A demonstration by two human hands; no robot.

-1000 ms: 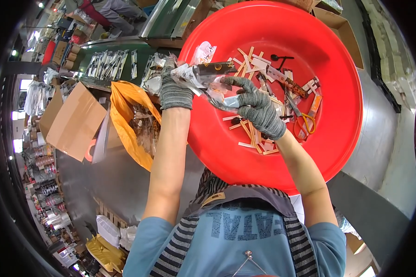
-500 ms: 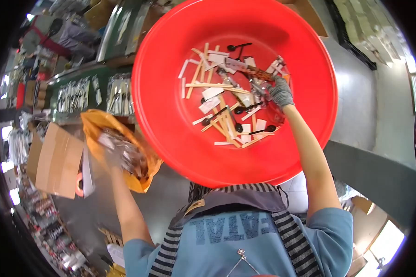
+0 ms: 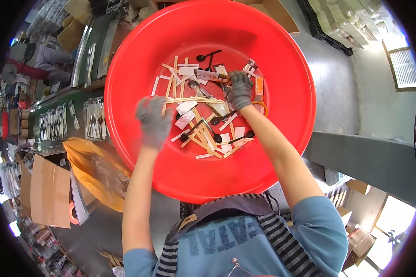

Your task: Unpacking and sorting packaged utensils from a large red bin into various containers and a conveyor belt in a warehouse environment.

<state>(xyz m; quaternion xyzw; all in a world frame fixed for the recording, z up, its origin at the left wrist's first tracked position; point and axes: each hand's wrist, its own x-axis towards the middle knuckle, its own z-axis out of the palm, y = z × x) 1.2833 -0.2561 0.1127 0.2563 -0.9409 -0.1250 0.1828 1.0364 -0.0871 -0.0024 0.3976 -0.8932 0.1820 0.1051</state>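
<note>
A large red plastic basin [image 3: 180, 177] lies before me, with pairs of wooden chopsticks [image 3: 182, 99], black plastic spoons [image 3: 216, 120], white paper slips [image 3: 186, 107] and clear wrappers scattered on its bottom. My right hand [image 3: 241, 90], in a grey glove, is inside the basin. Its fingers are curled round the end of a long printed packet [image 3: 211, 75] that points left; the fingertips are partly hidden. My left hand [image 3: 155, 121], also gloved, is over the basin's left side beside the chopsticks. It is smeared by motion, and I see nothing clearly in it.
An orange-yellow bag [image 3: 90, 166] holding clear wrappers stands left of the basin, beside an opened cardboard box [image 3: 51, 191]. Wrapped cutlery packs [image 3: 53, 122] lie on a green work surface at the left. A grey beam [image 3: 356, 157] runs along the right.
My left hand has come from the yellow bag up and right over the basin. The right hand remains at the printed packet. The whole view has shifted, so the basin appears further left.
</note>
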